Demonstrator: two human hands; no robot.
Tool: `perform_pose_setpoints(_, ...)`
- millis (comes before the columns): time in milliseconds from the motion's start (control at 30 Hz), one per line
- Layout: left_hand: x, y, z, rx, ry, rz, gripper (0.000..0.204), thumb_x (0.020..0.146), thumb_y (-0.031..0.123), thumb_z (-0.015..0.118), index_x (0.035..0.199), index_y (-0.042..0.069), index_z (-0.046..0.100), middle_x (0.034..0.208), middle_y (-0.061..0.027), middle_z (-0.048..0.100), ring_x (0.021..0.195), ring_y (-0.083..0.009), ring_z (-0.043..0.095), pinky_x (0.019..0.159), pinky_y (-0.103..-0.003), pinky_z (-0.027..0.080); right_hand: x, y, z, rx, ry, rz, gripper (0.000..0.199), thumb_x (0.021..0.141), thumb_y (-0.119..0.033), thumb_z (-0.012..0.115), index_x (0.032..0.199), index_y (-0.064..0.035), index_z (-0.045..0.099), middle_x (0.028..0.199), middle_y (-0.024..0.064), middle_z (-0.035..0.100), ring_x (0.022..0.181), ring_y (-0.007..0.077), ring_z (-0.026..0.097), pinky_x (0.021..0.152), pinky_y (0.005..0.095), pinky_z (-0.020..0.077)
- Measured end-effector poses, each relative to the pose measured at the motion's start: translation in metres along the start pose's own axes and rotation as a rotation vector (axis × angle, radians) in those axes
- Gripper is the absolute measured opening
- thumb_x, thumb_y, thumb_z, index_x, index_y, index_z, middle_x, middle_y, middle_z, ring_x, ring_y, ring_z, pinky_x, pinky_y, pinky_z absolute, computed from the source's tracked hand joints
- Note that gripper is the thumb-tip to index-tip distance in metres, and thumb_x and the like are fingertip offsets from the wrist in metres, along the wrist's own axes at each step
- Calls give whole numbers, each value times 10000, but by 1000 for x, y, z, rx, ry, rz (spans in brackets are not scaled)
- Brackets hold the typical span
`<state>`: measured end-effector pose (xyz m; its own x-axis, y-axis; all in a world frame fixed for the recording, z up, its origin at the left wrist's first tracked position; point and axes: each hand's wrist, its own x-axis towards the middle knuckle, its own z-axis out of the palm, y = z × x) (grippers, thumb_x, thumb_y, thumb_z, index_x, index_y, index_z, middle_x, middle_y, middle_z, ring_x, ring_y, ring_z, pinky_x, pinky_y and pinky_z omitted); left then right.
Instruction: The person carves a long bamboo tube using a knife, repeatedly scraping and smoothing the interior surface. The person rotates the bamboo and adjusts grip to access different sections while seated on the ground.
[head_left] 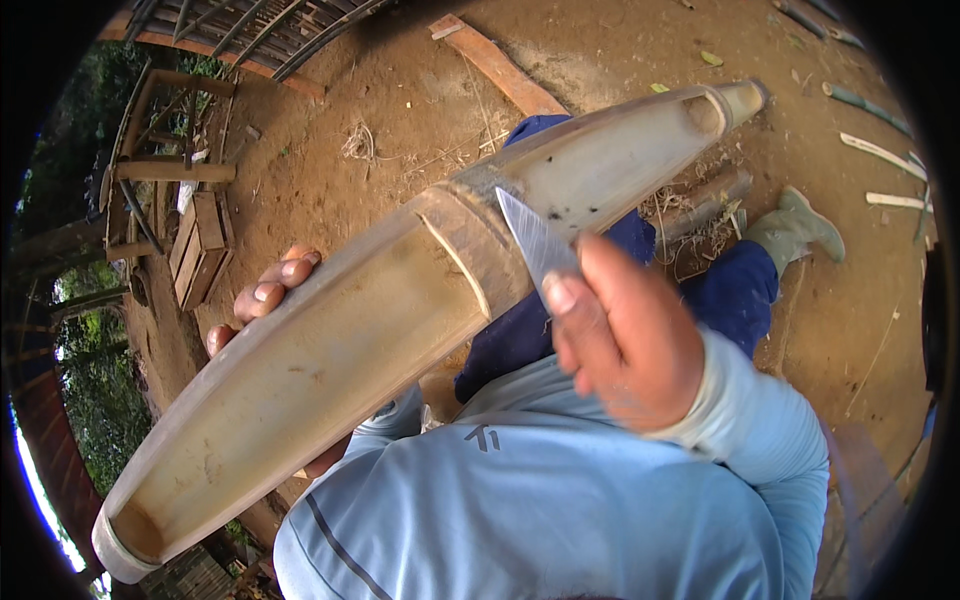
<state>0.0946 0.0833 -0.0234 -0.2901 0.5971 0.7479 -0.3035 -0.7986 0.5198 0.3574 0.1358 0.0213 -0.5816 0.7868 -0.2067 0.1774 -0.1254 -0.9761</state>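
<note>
A long split bamboo trough (330, 340) lies slanting across my lap, its hollow side up, from the lower left to the upper right. Raised nodes cross it at the middle and near both ends. My left hand (268, 290) grips it from beneath, with fingertips showing over the far edge and a bit of the hand below the near edge. In my right hand (630, 340) is a knife (535, 240), held with its pointed blade over the middle node. Its handle is hidden in the fist. Whether the blade touches the bamboo I cannot tell. Dark specks dot the hollow beyond the node.
A flat wooden board (500, 65) lies on the dirt floor ahead. A wooden crate (200, 245) and a bamboo frame (170, 170) stand at left. Cut bamboo pieces (885, 155) lie at right, past my boot (800, 225). Shavings (690, 225) gather beneath the trough.
</note>
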Motion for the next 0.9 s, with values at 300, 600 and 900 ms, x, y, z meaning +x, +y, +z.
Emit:
perform_pose_setpoints(300, 6, 6, -2, 15, 28, -13, 786, 829, 622, 603, 1383, 87, 450, 1332, -173, 515, 1279, -374, 470, 1152, -551, 327, -3, 6, 3, 24, -17, -45, 315, 1048, -265, 488, 835, -44, 414, 605, 104, 518, 468, 202, 514, 442, 330, 403)
perform_pose_setpoints(600, -1, 7, 1, 16, 27, -20, 743, 845, 603, 591, 1371, 94, 463, 1321, -164, 526, 1273, -367, 476, 1154, -547, 327, -2, -8, -10, 91, -64, 170, 304, 1048, -240, 486, 844, -26, 416, 564, 91, 478, 458, 203, 516, 477, 373, 430)
perform_pose_setpoints(900, 5, 5, -3, 2, 32, -31, 701, 862, 583, 579, 1360, 100, 475, 1310, -155, 536, 1267, -359, 482, 1157, -542, 328, -4, 11, 13, 61, -148, -95, 284, 1048, -240, 484, 872, -26, 424, 608, 163, 504, 492, 346, 503, 474, 394, 395)
